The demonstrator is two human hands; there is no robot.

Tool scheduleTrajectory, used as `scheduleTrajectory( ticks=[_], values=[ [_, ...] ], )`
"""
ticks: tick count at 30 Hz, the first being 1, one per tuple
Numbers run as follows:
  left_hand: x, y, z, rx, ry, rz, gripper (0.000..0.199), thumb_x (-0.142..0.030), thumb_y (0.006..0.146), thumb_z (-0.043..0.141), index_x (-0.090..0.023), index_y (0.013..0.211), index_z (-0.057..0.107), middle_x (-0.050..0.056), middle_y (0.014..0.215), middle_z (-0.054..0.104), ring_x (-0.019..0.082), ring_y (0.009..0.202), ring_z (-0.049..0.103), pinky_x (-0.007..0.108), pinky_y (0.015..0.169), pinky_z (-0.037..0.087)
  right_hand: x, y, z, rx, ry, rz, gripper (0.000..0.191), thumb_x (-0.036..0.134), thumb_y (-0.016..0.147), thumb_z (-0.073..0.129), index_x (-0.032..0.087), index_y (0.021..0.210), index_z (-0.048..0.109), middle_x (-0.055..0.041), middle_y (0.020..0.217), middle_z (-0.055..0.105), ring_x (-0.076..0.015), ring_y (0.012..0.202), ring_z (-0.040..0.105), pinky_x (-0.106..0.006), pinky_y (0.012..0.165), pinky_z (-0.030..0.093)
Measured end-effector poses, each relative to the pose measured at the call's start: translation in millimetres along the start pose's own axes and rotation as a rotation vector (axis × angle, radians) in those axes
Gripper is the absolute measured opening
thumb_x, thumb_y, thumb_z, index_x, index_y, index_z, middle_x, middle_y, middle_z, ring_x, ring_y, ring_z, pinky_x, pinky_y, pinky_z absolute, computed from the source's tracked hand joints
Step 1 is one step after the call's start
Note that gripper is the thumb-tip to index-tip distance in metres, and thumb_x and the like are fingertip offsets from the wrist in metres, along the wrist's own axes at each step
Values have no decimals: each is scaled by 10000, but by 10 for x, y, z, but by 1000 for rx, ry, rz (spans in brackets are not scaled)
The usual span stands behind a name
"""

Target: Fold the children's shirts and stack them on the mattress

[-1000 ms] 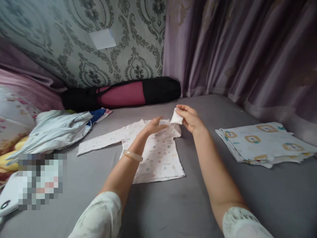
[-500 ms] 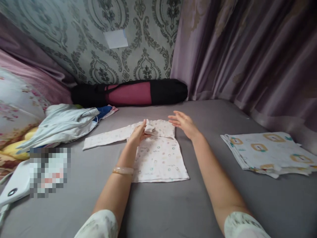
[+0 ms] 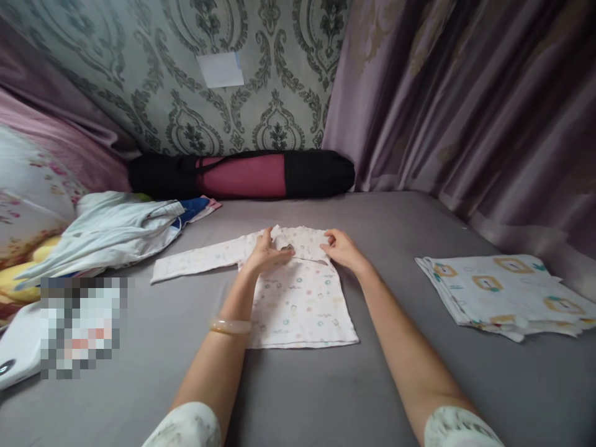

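Observation:
A small white long-sleeved shirt [image 3: 302, 304] with a tiny pastel print lies on the grey sheet. Its left sleeve stretches out flat to the left, while the right sleeve is folded across the upper part. My left hand [image 3: 267, 254] rests at the shirt's neck area, thumb and forefinger spread apart; its other fingers are partly hidden. At the right edge of the folded sleeve, my right hand [image 3: 342, 248] has its thumb and fingertips closed on the fabric.
A folded white cloth with orange print [image 3: 507, 288] lies at the right. Pale crumpled clothes [image 3: 121, 223] are heaped at the left, behind a white device [image 3: 21, 347]. A long black and maroon bag [image 3: 242, 176] lies along the wall.
My right hand has come down and left onto the sleeve fold and closed on it. My left thumb has spread to the right over the shirt.

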State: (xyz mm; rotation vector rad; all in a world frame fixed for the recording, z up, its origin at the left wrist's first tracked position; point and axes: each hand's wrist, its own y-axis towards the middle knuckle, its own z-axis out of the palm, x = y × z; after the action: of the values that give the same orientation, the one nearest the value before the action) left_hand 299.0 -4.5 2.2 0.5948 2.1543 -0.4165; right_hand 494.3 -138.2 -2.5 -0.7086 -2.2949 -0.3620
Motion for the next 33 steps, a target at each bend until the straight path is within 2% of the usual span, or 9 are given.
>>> scheduleTrajectory(
  ticks=[3,7,10,14,18,24,27,30,33],
  values=[
    [15,-20,35,-70,266,122,1051,-363,542,846,-174,1451,352,189,1355,418,352,1280,429,428,1029,389,123,-146,52,110,-215,-125,450,282,774,693,190,1198,576,-89,1174,547,-217,1110,537,-313,955,420],
    [77,1,54,-74,326,171,751,-298,692,707,-172,1381,435,158,1249,516,302,1176,512,396,969,426,282,-287,7,222,-372,-156,393,222,832,623,193,1218,553,-104,1256,490,-244,1242,431,-320,1004,374],
    [95,25,33,-124,229,115,463,-277,812,541,-176,1264,526,102,1024,633,237,970,606,335,842,470,364,-335,-48,274,-450,-167,350,106,861,518,186,1200,552,-111,1261,488,-232,1241,438,-302,971,391],
    [53,25,-26,-209,67,-50,227,-277,836,464,-161,944,626,47,778,623,176,689,612,261,636,461,431,-382,-56,246,-599,-155,391,-16,831,419,160,1150,563,-135,1227,514,-224,1131,527,-286,894,429],
    [44,8,-83,-185,-104,-179,177,-297,797,490,-164,808,607,9,658,566,148,563,572,221,514,406,433,-408,9,164,-653,-63,384,8,840,428,121,1193,531,-176,1220,528,-255,1102,564,-316,866,454],
    [108,20,-114,-223,104,-152,155,-248,749,506,-179,798,635,14,624,568,161,577,547,235,532,385,411,-385,27,207,-669,59,448,42,834,467,86,1279,501,-212,1251,531,-279,1109,591,-336,877,462],
    [114,20,-110,-230,149,-127,182,-230,751,506,-184,851,650,33,712,620,171,653,577,234,563,395,435,-382,-69,269,-671,65,458,88,833,504,93,1290,532,-219,1270,528,-294,1092,602,-359,893,458],
    [127,23,-110,-209,123,-143,210,-256,766,516,-182,902,658,49,762,646,190,698,601,243,570,409,453,-375,-189,328,-648,35,361,273,887,533,122,1202,626,-200,1284,537,-318,1139,567,-384,937,440],
    [171,51,-116,-210,123,-116,262,-349,792,548,-175,951,661,61,812,663,203,749,615,255,601,425,446,-332,-189,254,-617,-40,352,318,954,424,134,1118,674,-179,1264,577,-307,1185,532,-380,979,413]
  ],
)
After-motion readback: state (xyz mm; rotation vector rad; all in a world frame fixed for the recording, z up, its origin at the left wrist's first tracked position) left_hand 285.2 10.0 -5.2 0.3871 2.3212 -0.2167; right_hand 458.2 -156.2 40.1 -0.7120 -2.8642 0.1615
